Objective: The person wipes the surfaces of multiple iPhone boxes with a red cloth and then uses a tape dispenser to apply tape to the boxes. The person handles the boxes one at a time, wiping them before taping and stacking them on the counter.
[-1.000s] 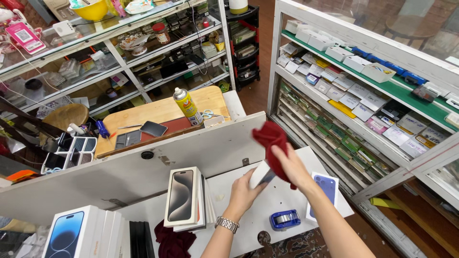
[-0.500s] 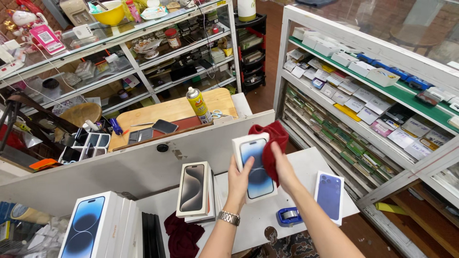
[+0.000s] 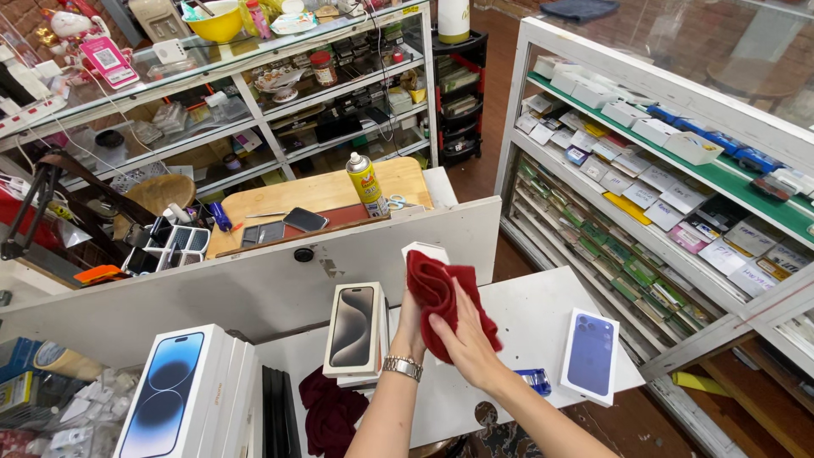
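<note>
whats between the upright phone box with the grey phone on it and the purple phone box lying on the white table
In the head view, both hands: the left hand holds a white box while the right hand presses a red cloth on it. A small blue object lies beside the purple phone box.

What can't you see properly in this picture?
- White box, head view: mostly covered by the red cloth.
- Left hand: behind the cloth and the right hand.
- Blue thing on the white table: partly behind the right arm.
- Shelf packets: too small to tell.
</note>
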